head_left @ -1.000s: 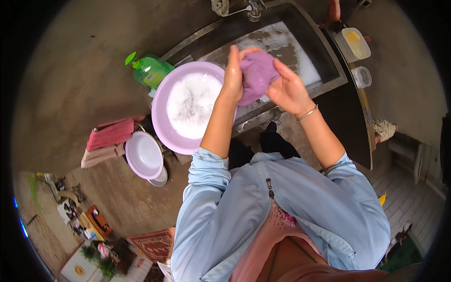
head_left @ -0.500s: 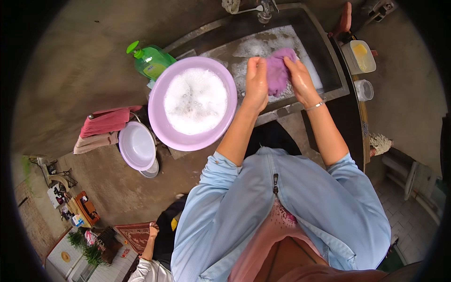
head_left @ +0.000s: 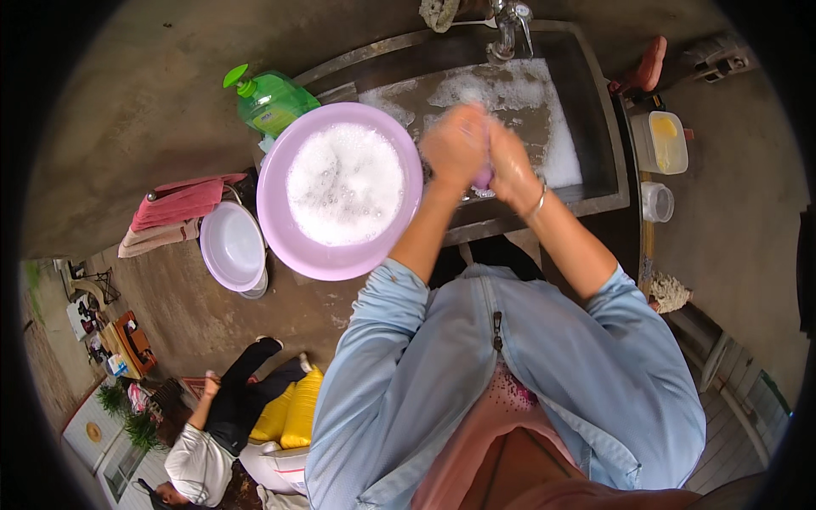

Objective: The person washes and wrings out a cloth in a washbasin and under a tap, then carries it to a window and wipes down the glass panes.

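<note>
Over the sink, my two hands press close together around a purple cloth. Only a small part of it shows, hanging between the palms. My left hand is closed on its left side and blurred by motion. On the other side my right hand, with a bracelet at the wrist, is closed against it too. White suds lie on the sink's bottom under both hands. To the left of my left forearm stands a large lilac basin full of foamy water.
A green pump bottle is behind the basin. The tap rises at the sink's far edge. Right of the sink are a tub with something yellow and a clear cup. A smaller basin and pink towels are left; another person sits lower left.
My hands have come together, bunching up the purple cloth that was spread between them. The view has shifted, and more of the other person and some yellow sacks show at lower left.
</note>
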The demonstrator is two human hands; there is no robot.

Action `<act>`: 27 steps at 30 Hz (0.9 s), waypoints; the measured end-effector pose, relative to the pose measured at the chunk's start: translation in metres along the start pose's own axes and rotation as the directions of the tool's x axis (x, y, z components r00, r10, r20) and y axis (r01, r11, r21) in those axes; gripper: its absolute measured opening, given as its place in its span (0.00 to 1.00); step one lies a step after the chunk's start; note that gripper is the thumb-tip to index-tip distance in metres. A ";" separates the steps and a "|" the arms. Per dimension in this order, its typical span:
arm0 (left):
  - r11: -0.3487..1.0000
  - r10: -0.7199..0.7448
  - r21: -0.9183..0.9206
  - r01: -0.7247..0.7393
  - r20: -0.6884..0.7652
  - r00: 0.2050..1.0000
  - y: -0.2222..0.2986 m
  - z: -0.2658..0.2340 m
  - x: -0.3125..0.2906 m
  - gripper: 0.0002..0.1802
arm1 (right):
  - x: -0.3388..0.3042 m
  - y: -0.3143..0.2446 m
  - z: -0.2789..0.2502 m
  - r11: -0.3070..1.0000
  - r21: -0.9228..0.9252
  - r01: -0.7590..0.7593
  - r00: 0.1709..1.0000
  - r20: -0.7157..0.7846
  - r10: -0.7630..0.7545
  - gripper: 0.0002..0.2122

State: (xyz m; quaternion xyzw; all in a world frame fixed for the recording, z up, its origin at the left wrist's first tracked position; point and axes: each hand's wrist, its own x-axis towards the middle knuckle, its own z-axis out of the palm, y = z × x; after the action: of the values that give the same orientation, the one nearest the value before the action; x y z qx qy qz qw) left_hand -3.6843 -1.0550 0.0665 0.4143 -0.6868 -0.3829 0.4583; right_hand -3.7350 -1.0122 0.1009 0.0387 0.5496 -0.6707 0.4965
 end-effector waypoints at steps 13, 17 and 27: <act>0.990 -0.007 0.139 0.008 -0.002 1.000 0.021 0.063 -0.002 0.21 | 0.109 0.000 -0.092 0.972 -0.229 0.046 0.937 0.348 0.037 0.12; 0.968 -0.078 0.237 0.079 -0.016 0.997 -0.012 0.043 0.026 0.20 | 0.035 -0.010 -0.031 0.987 -0.105 -0.121 0.987 0.091 0.131 0.13; 0.959 -0.211 0.193 0.206 0.007 0.977 -0.015 0.048 0.019 0.20 | 0.043 -0.040 -0.070 0.935 -0.287 -0.206 0.906 0.306 0.293 0.18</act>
State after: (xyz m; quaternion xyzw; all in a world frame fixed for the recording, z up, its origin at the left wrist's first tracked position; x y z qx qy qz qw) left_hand -3.7314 -1.0708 0.0453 0.5210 -0.6792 -0.3670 0.3641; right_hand -3.8193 -0.9884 0.0760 -0.0710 0.5242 -0.5233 0.6681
